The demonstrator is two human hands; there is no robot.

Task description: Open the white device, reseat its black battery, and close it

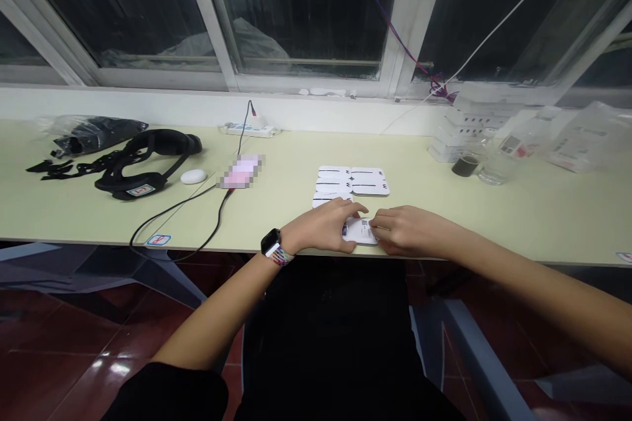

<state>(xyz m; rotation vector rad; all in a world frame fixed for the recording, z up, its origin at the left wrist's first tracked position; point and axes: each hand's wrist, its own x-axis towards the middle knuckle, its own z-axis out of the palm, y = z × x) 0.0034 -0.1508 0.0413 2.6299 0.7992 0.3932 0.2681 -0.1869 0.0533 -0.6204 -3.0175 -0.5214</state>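
Both my hands rest near the front edge of a pale green table [494,217], meeting over a small white box with a printed label [362,231]. My left hand [326,227], with a dark watch at the wrist, covers the box's left end with its fingers. My right hand [409,230] grips the box's right end. Just behind them lie several flat white boxes [351,182] laid side by side, each with a dark slot mark.
At far left lie a black headset [148,161], black straps and a plastic bag. A white oval device [193,176], black cables, a power strip [249,129], a dark cup [465,165], a glass and clear bags sit along the window side.
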